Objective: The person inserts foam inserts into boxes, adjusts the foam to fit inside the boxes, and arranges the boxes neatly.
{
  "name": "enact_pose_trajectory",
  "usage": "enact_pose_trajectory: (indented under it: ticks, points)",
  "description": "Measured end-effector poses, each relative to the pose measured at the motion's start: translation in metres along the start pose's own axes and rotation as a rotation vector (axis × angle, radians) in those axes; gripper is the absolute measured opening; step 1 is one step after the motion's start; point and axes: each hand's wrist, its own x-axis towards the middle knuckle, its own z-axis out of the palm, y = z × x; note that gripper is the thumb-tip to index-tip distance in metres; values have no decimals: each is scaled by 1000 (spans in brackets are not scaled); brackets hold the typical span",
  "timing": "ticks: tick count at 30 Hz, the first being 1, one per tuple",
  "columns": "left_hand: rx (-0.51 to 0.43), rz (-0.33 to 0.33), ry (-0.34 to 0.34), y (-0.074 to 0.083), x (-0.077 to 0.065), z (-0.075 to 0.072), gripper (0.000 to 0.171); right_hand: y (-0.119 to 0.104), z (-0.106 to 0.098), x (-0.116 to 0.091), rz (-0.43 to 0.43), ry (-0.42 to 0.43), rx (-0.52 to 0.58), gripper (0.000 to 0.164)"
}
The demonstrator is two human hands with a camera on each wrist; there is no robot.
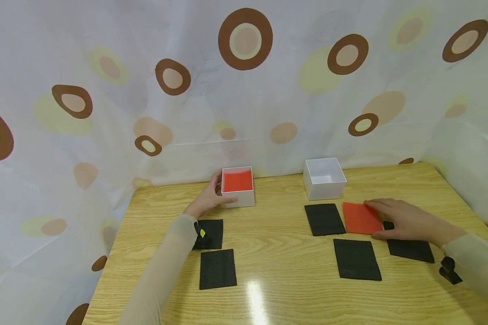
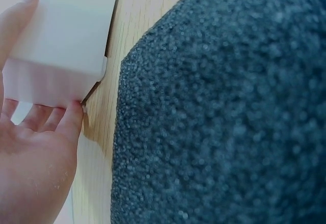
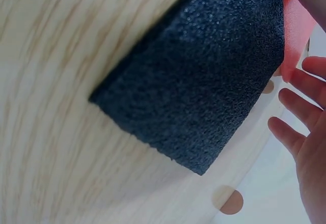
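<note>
At the back left stands a white box (image 1: 239,198) with a red foam sheet (image 1: 237,181) inside it. My left hand (image 1: 211,196) holds this box at its left side, the thumb across its front face and the fingers along the side. In the left wrist view, the fingertips (image 2: 75,107) sit right at the box's lower edge. On the right, my right hand (image 1: 402,220) spans a red foam square (image 1: 359,219), thumb at its near edge and fingertips at its far edge. The right wrist view shows the red square (image 3: 295,28) between thumb and index finger, beyond a black foam square (image 3: 193,76).
A second white box (image 1: 325,187) stands open-topped at the back right. Black foam squares lie on the wooden table (image 1: 276,253): one (image 1: 211,234) under the left wrist, one (image 1: 218,269) nearer, and others (image 1: 324,219) around the red square. A patterned curtain (image 1: 244,113) hangs behind.
</note>
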Motion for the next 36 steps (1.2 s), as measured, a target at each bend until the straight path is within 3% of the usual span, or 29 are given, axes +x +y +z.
enact_pose_trajectory:
  ticks: [13, 25, 32, 36]
  points:
    - [-8, -2, 2, 0, 0, 1, 107, -4, -1, 0, -4, 45, -33, 88]
    - [-17, 10, -8, 0, -1, 0, 105, -8, -6, 1, 59, 26, 83, 72]
    - [-6, 8, 3, 4, -2, 2, 106, -8, -7, 1, 97, -41, 89, 85]
    - [-9, 8, 2, 2, -2, 2, 105, -10, -8, 0, 90, -26, 91, 85]
